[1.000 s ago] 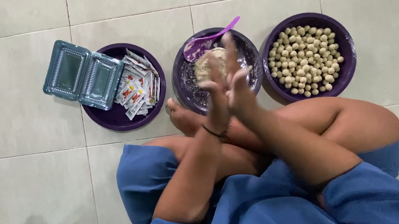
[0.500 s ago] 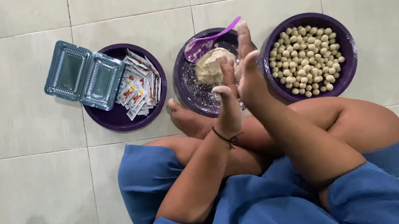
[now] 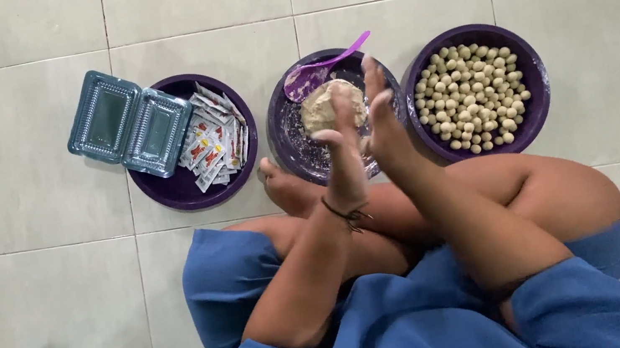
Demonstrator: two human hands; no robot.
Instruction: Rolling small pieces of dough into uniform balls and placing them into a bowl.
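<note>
I sit cross-legged on a tiled floor with my forearms raised. My left hand and my right hand stand edge-up, palm facing palm, fingers straight, over the near rim of the middle purple bowl. Whether anything lies between the palms is hidden. That bowl holds a pale dough lump and a purple spoon. A thin dark band circles my left wrist.
To the right, a purple bowl holds several small pale dough balls. To the left, another purple bowl holds small sachets and an open clear plastic clamshell box rests on its rim. My bare foot lies beside the middle bowl.
My palms, pressed together a second ago, have slid against each other: the right hand moved forward and right, the left dropped slightly back.
</note>
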